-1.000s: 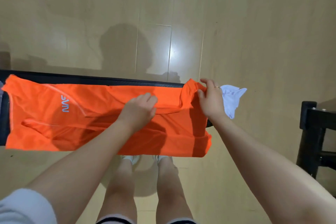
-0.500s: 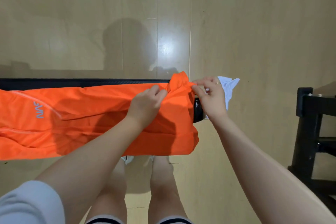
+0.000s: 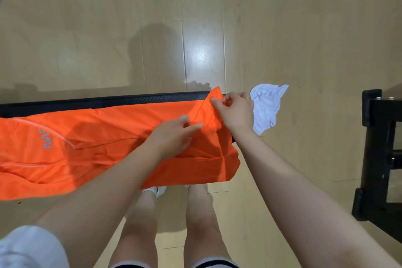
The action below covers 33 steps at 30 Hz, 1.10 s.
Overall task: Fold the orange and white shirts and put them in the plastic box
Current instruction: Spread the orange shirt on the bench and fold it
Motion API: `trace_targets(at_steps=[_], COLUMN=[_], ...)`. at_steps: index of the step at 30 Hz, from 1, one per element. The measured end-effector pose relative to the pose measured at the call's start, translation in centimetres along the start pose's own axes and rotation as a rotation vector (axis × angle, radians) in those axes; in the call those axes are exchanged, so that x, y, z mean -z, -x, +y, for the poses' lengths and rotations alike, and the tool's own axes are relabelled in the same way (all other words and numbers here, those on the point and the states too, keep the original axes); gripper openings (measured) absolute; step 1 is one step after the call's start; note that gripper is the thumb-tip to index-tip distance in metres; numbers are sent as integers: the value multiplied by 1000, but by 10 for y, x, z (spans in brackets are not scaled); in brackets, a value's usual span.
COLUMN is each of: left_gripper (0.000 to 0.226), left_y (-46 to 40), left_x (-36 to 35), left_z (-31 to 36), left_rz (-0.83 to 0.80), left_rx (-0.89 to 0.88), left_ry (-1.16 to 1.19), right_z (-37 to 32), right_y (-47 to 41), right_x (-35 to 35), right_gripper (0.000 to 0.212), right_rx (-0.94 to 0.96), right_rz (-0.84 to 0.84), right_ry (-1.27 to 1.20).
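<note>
Wooden floor (image 3: 282, 28) | black bench (image 3: 108, 100) (orange shirt (image 3: 97, 137) draped) | right hand (image 3: 236, 113) pinches it | left hand (image 3: 174, 137) presses flat

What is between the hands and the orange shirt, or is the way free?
Nothing visible. The right hand already pinches the orange shirt at its far right corner, and the left hand rests on the cloth beside it.
</note>
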<state>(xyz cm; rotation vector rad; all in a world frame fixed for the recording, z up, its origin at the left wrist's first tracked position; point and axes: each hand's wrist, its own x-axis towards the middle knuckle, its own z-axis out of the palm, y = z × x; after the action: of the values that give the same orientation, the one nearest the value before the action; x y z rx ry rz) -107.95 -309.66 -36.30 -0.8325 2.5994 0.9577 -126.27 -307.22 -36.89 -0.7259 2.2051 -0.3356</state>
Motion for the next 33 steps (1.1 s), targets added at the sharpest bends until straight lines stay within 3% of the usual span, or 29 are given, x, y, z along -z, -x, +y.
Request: trace_targets(at_steps=[2,4,7,9,14,20,24,27,31,33], left_gripper=[36,39,43,41,38,25,23,23,34,50], left_y=[-8,-15,-21,-25,-35,-48,-42,-38,-31,-21], left_x=[4,6,13,15,22,28,36,40,29,18], left_z=[6,7,9,6,9,3,1,6,13,11], left_rz=[37,17,106,116,-12,-63,58,118,191,246], left_rx=[101,300,522,592,626,636,676,660,673,616], left_ry=[25,94,145,171,85,29,136,140,146,77], right_z=[-12,-20,-16,3,48,13,4,18,34,31], right_y=[-6,-8,-1,13,42,9,-5,-2,10,20], right_x=[-1,2,16,23,7,14,21,19,11,6], right_gripper=[20,14,27,32,24,30,16,12,40,54], right_rx=[-16,-41,-100,-165,-528,-493,-522,-408,-433,-168], right_rz=[21,60,115,104,-119,-160,-172,-57,157,265], right_ry=[27,-139,-458,-535,-704,-688,-887,-725,-426,-127])
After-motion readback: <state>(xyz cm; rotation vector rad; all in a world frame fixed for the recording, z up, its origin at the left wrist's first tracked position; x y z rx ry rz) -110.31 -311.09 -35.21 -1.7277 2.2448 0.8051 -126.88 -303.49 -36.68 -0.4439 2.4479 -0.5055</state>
